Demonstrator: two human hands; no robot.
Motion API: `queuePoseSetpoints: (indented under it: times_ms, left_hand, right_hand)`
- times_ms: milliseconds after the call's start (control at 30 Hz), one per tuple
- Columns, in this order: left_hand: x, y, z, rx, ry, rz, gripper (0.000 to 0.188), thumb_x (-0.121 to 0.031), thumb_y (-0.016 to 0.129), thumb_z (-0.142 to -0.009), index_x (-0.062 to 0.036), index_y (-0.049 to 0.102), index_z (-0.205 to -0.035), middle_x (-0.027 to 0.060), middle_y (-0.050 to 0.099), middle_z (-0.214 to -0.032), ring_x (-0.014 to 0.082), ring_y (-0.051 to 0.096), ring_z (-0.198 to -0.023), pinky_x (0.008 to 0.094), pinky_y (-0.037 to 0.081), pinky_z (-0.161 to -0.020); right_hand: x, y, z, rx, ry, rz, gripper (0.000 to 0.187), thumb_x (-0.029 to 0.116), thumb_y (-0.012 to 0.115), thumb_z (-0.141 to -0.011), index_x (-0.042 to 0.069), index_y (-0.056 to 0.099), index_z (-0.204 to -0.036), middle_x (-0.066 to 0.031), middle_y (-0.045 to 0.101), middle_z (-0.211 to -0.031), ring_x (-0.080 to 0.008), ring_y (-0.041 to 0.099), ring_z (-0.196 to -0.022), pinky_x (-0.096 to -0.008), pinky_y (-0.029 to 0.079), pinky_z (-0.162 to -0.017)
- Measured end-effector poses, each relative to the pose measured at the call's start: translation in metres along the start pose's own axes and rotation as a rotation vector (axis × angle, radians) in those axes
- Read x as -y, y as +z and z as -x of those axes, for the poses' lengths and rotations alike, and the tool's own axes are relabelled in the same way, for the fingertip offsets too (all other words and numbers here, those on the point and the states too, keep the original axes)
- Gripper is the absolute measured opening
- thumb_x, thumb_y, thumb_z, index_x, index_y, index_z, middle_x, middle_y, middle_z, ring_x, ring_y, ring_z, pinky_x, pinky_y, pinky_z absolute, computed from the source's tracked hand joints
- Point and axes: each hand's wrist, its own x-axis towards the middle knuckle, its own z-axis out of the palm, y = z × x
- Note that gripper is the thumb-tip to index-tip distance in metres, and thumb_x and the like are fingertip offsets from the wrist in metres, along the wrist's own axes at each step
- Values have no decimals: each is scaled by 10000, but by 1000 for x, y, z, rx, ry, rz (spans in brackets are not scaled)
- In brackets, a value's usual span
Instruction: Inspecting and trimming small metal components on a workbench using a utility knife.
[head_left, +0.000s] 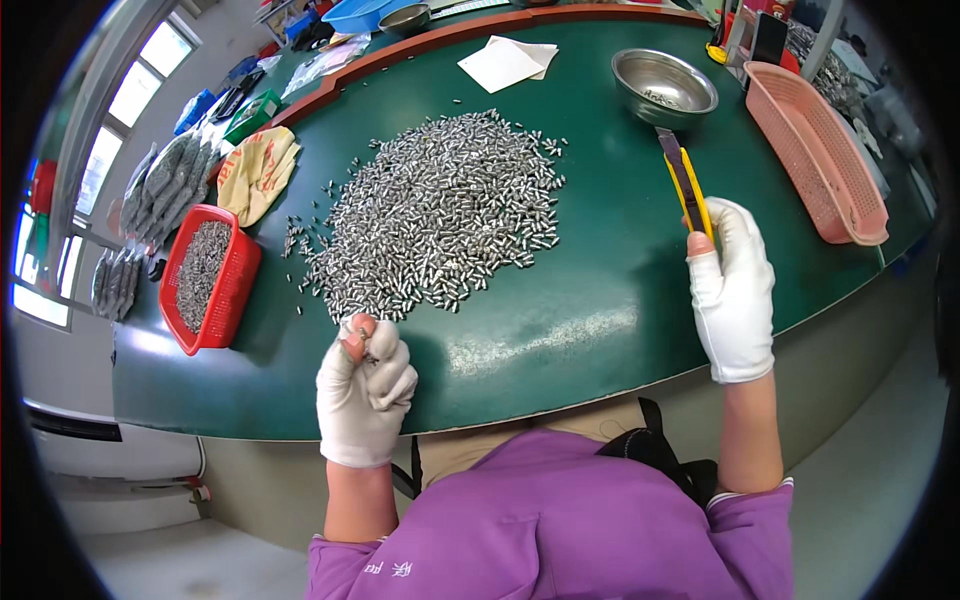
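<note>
1. Tabletop (610, 270): green, carries everything listed below.
2. Heap of small metal pieces (440, 210): spread left of centre. Its near edge lies just ahead of the left fingers, the bulk ahead and to their right; contact cannot be told.
3. Pink basket (850, 235): long and perforated, at the far right, beyond the right hand.
4. Red basket (243, 275): left of the heap, holding similar small pieces.
5. Steel bowl (640, 85): ahead of the right hand, a few pieces inside.
6. Right hand (735, 290): white glove, bare thumb tip. Fingers closed around the knife handle, thumb laid along its left side; forearm rises from the lower edge.
7. Left hand (365, 390): white glove, bare tips. Fingers curled in, thumb drawn against them; cannot tell whether a piece is pinched there. Nearer the heap than the right hand.
8. Yellow knife (685, 180): in the right hand, well right of the heap. Long axis points away from the person, leaning slightly left; dark forward end directed at the bowl, contact unclear.
</note>
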Motion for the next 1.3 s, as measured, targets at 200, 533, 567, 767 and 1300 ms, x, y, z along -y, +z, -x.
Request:
queuePoseSetpoints:
  times_ms: [200, 533, 567, 767, 1300]
  left_hand:
    - [22, 5, -12, 77, -57, -115, 84, -160, 636, -922, -144, 565, -963, 48, 543, -933, 50, 294, -509, 206, 273, -486]
    - [28, 2, -17, 56, -91, -194, 120, -154, 627, -927, -134, 584, -1038, 37, 571, -923, 51, 323, -544, 201, 295, -521]
    - [29, 3, -18, 78, -103, -183, 121, -160, 627, -928, -132, 583, -1037, 35, 572, -923, 52, 323, -543, 201, 296, -522]
    - [30, 6, -22, 61, -115, -179, 134, -161, 617, -930, -139, 572, -1054, 33, 582, -916, 53, 333, -544, 207, 300, -522]
    - [37, 35, -30, -83, -206, -452, 257, -118, 586, -933, -24, 501, -1157, 39, 582, -923, 37, 386, -576, 186, 326, -512]
  right_hand:
    - [-28, 6, -18, 88, -69, 490, 198, 159, 634, -845, 56, 632, -1013, -132, 605, -941, -317, 606, -882, -423, 507, -787]
    - [17, 37, -42, 435, -524, 138, 136, 168, 668, -783, 114, 637, -904, -80, 608, -840, -276, 615, -830, -405, 503, -747]
    - [20, 43, -43, 492, -545, 82, 110, 167, 661, -788, 108, 638, -878, -81, 611, -813, -282, 619, -810, -410, 502, -741]
    - [29, 75, -55, 635, -593, 207, 65, 147, 635, -797, 100, 646, -841, -94, 621, -805, -293, 616, -808, -407, 496, -720]
    - [55, 74, -31, 888, -227, -669, 137, 66, 654, -853, 52, 649, -989, -84, 591, -895, -173, 610, -812, -296, 497, -725]
